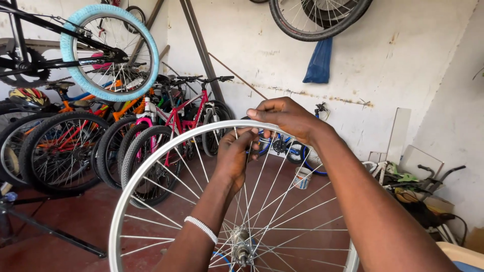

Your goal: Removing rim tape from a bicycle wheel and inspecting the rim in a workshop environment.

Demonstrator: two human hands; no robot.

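**Both hands at the top of a bare wheel**

The wheel (pixel 151 176) stands upright in front of the person, a silver rim with no tyre, its hub (pixel 241 247) low down between the forearms. The left hand (pixel 236 153) reaches through the spokes (pixel 282 201) from below, fingers curled shut around something at the rim's top edge; what exactly they pinch I cannot tell. A white bracelet (pixel 200 229) sits on that wrist. The right hand (pixel 287 118) comes over from above, touching the rim's top just beside the left, its fingers bent and closed down on the same spot.

Beyond the hands, on the red floor (pixel 91 216), a small white bucket (pixel 302 177) stands just below and to the right of them. Left of the hands a row of bikes (pixel 101 146) is parked tight together, a red-framed one (pixel 189 108) nearest. Low at the far left, a black stand (pixel 50 229) crosses the floor. Right of the hands, clutter and handlebars (pixel 428 174) lie against the wall.

Above and left of the hands hangs a bike with a pale blue tyre (pixel 108 53). Above the right hand, another wheel (pixel 317 17) hangs on the white wall (pixel 403 65), with a blue bag (pixel 318 63) under it.
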